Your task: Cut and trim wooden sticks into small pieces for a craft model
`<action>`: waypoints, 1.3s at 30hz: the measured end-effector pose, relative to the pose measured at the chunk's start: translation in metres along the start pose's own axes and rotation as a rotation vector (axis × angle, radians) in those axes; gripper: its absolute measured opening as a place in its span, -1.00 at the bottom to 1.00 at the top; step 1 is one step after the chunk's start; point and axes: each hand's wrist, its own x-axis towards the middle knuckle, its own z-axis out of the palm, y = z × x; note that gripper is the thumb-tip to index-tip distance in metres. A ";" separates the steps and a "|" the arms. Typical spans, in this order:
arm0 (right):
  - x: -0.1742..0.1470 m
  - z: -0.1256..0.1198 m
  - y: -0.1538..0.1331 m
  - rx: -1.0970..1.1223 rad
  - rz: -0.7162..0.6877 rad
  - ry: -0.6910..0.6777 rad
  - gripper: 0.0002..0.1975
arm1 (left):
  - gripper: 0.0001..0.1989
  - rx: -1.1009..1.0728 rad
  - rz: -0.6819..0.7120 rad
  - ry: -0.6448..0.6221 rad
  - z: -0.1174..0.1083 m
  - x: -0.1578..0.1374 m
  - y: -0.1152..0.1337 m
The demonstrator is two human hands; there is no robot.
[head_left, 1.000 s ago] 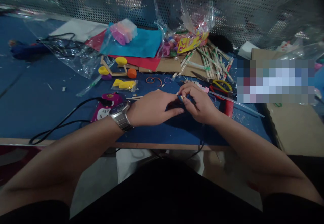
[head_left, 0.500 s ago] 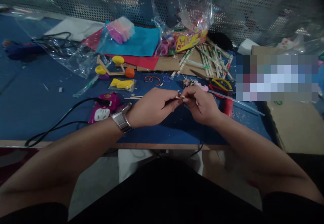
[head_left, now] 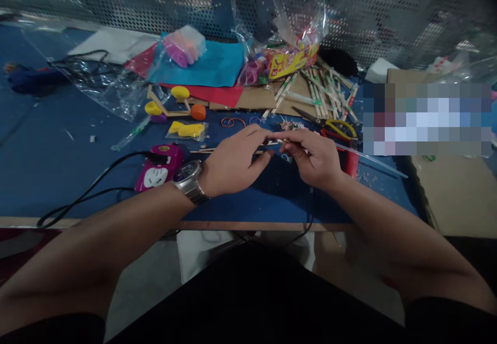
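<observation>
My left hand (head_left: 238, 158) hovers low over the blue table, thumb spread away from its fingers, with nothing visible in its grasp. Its fingertips almost meet those of my right hand (head_left: 316, 156), which pinches a short pale piece of wooden stick (head_left: 284, 141). Thin wooden sticks (head_left: 202, 151) lie on the table, partly covered by my left hand. Beyond the hands are orange rubber bands (head_left: 233, 122) and a purple one (head_left: 255, 120). Yellow-and-red pliers (head_left: 341, 128) lie behind my right hand.
A purple power strip (head_left: 160, 167) with a black cord sits left of my wrist. Behind it are a stick frame with clay pieces (head_left: 174, 108) and a yellow clay packet (head_left: 188, 130). Wrapped chopsticks (head_left: 320, 92) lie at the back; cardboard (head_left: 460, 194) is on the right.
My hands were pinched together over the small stick piece. Now the left thumb and fingers have parted, and the right hand has shifted slightly right, keeping the piece.
</observation>
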 end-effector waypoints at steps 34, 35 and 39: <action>0.003 -0.002 0.013 -0.133 -0.292 -0.104 -0.71 | -0.53 -0.033 0.010 -0.104 -0.004 0.005 -0.001; 0.003 -0.002 0.015 -0.129 -0.291 -0.093 -0.73 | -0.55 0.064 0.008 -0.120 -0.005 0.005 -0.002; 0.005 -0.002 0.018 -0.093 -0.314 -0.020 -0.78 | -0.69 0.324 -0.059 -0.186 -0.008 0.006 -0.001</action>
